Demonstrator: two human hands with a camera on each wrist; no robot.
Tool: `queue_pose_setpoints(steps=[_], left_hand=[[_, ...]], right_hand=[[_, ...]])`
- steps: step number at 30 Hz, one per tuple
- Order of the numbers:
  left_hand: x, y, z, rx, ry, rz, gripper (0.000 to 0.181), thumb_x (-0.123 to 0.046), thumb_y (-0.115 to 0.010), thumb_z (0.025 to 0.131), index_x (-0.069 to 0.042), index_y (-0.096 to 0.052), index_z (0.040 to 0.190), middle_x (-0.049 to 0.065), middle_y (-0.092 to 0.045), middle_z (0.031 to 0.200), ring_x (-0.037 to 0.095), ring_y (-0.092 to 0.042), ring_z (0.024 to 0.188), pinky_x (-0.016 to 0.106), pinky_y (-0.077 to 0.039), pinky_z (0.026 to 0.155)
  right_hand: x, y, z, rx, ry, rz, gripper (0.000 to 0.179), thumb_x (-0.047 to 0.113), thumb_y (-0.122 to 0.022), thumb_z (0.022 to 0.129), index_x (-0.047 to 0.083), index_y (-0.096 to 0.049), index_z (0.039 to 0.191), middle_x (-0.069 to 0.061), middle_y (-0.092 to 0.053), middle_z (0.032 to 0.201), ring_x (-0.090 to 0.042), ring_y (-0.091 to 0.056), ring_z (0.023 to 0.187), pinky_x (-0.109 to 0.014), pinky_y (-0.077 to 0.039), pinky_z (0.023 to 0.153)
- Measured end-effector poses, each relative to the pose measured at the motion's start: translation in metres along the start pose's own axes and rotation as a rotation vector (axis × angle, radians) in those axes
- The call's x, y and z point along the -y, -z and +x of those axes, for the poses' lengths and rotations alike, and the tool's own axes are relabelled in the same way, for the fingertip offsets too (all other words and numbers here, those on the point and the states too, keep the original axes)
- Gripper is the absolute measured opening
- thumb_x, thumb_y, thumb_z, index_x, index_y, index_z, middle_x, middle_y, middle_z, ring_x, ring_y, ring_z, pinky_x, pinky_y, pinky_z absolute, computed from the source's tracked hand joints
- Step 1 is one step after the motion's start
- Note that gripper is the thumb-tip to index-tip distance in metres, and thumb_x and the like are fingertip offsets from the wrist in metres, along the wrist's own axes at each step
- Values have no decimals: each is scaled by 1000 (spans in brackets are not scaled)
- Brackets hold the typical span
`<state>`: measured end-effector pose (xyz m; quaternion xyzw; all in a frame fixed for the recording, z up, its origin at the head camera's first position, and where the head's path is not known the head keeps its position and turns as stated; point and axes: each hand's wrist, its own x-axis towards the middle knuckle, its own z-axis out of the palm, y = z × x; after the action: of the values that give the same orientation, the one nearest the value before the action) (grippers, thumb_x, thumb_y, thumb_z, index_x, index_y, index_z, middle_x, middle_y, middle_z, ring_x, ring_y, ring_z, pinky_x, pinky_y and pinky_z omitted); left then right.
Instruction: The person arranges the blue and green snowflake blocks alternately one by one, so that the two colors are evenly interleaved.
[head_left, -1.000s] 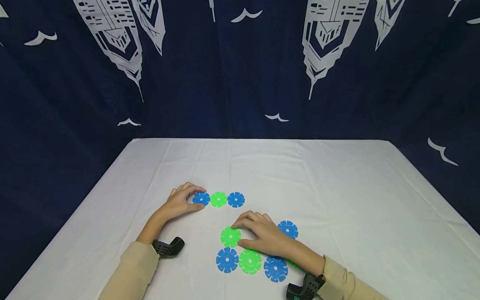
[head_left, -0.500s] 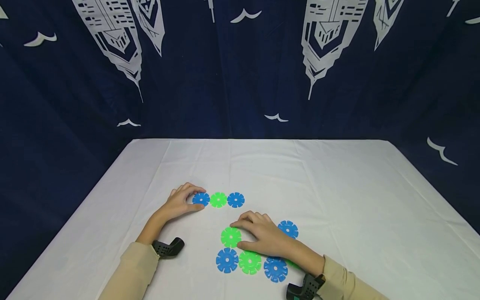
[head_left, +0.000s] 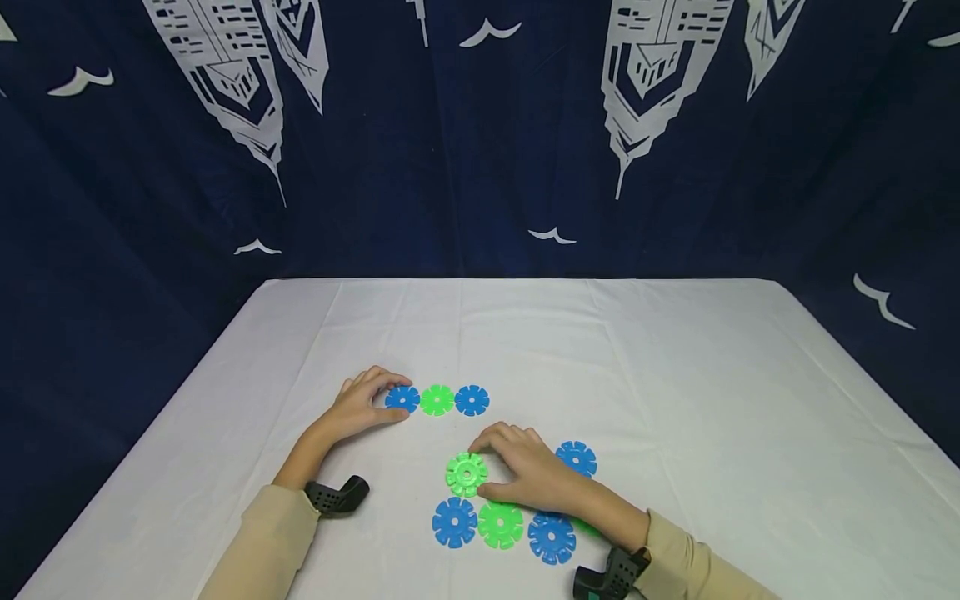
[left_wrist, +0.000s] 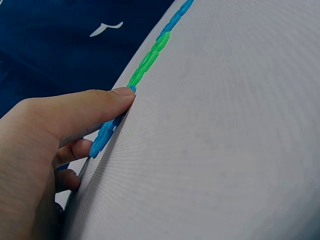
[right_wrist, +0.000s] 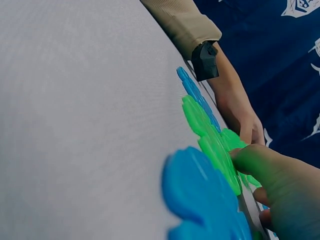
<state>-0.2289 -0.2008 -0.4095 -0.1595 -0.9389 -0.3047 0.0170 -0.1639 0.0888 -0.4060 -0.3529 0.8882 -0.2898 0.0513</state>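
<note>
In the head view, a row of three notched plastic discs lies on the table: a blue disc point(head_left: 402, 402), a green disc point(head_left: 437, 400) and another blue disc point(head_left: 472, 400). My left hand point(head_left: 367, 404) holds the left blue disc by its edges, thumb at the near side and fingers at the far side. Nearer and to the right, my right hand point(head_left: 525, 471) pinches a second green disc point(head_left: 467, 475) between thumb and fingers. Close below it lie a blue disc point(head_left: 454, 523) and a green disc point(head_left: 501, 525).
Under my right wrist lies a blue disc point(head_left: 552, 537), with a partly hidden green disc point(head_left: 587, 527) beside it. Beyond the forearm is one more blue disc point(head_left: 576, 458). A white cloth covers the table point(head_left: 712, 400); a dark blue curtain point(head_left: 450, 167) hangs behind.
The green disc in my right hand has shifted slightly right, and its ridged face catches more light. The left hand and its row stay put.
</note>
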Motion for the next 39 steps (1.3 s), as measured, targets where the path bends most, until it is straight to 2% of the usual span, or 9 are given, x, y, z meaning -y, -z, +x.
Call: queue_pose_setpoints(steps=[2, 5, 8, 15, 19, 24, 30, 35, 39], left_hand=[[0, 0, 0, -1, 1, 1, 46, -37, -73, 73, -18, -61, 113, 2, -54, 103, 19, -47, 98, 34, -25, 76], [0, 0, 0, -1, 3, -3, 46, -38, -73, 73, -19, -61, 113, 2, -54, 103, 19, -47, 99, 34, -25, 76], [0, 0, 0, 2, 4, -4, 46, -38, -73, 73, -19, -61, 113, 2, -54, 104, 19, -47, 99, 34, -25, 76], [0, 0, 0, 0, 1, 10, 46, -38, -73, 73, -18, -61, 113, 2, -54, 103, 19, -47, 98, 33, -25, 75], [0, 0, 0, 3, 3, 5, 46, -38, -73, 73, -19, -61, 113, 2, -54, 103, 18, -47, 98, 33, -25, 75], [0, 0, 0, -1, 2, 1, 46, -38, -72, 73, -19, -61, 113, 1, -54, 103, 18, -47, 97, 33, -24, 75], [-1, -1, -1, -8, 5, -7, 45, -37, -72, 73, -19, -61, 113, 1, -54, 102, 18, -47, 97, 33, -24, 75], [0, -1, -1, -4, 9, -7, 45, -37, -72, 73, -19, -61, 113, 2, -54, 103, 19, -47, 98, 33, -24, 75], [-1, -1, -1, -3, 7, -5, 45, -37, -72, 73, -18, -61, 113, 2, -54, 103, 19, -47, 98, 34, -24, 75]], right_hand=[[1, 0, -1, -3, -11, 17, 42, 37, -66, 77, 21, -50, 113, 9, -52, 116, -8, -46, 108, -31, -32, 88], [2, 1, -1, -3, -38, 69, 41, 34, -67, 77, 21, -49, 111, 9, -53, 98, -8, -45, 91, -27, -33, 79], [2, 2, -1, -12, -56, 123, 39, 30, -68, 77, 21, -47, 109, 10, -48, 81, -7, -38, 76, -24, -31, 69], [0, 2, 1, -57, 37, 226, 33, 14, -67, 78, 16, -47, 104, 9, -48, 67, 1, -40, 62, -20, -36, 67], [-1, 3, 2, -18, 41, 323, 31, 10, -64, 80, 13, -50, 107, 6, -52, 70, 2, -40, 59, -18, -39, 62], [-1, 11, 2, 16, 11, 421, 30, 9, -60, 84, 15, -55, 112, 1, -56, 81, -2, -41, 61, -18, -38, 58], [-5, 23, 2, -29, -1, 461, 32, 7, -56, 86, 14, -58, 117, -6, -56, 89, -3, -43, 61, -17, -37, 56], [-17, 32, 5, -78, -67, 455, 32, 10, -54, 88, 15, -58, 119, -9, -56, 95, -5, -46, 63, -19, -40, 58], [-30, 37, 7, -138, -122, 468, 31, 12, -55, 88, 14, -57, 119, -7, -55, 93, -5, -44, 61, -19, -39, 57]])
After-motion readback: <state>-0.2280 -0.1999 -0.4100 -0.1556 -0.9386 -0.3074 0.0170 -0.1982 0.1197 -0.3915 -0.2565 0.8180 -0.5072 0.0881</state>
